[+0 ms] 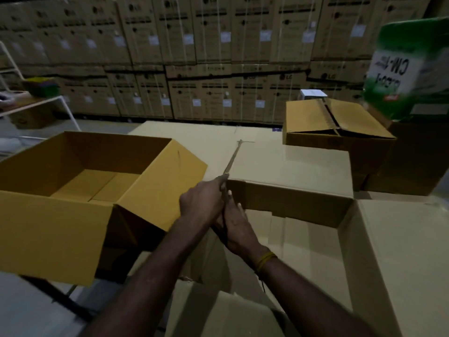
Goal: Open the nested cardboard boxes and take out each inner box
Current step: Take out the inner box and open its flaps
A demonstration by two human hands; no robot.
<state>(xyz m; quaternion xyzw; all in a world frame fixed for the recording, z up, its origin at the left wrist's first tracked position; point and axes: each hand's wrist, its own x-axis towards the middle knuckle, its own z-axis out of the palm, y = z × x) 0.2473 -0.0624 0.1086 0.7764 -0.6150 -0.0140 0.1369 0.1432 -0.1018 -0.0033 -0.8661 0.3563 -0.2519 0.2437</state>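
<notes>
Two open boxes [80, 190] [340, 122] beside hands [218, 210]

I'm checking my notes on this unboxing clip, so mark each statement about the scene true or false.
1. The yellow box on the left stands open. True.
2. Both hands meet at the seam of the large pale box. True.
3. The left hand rests inside the yellow box. False: it holds a strip along the seam.
4. The small brown box at the back right is sealed flat. False: its flaps gape.
5. The right hand wears a yellow wristband. True.
</notes>
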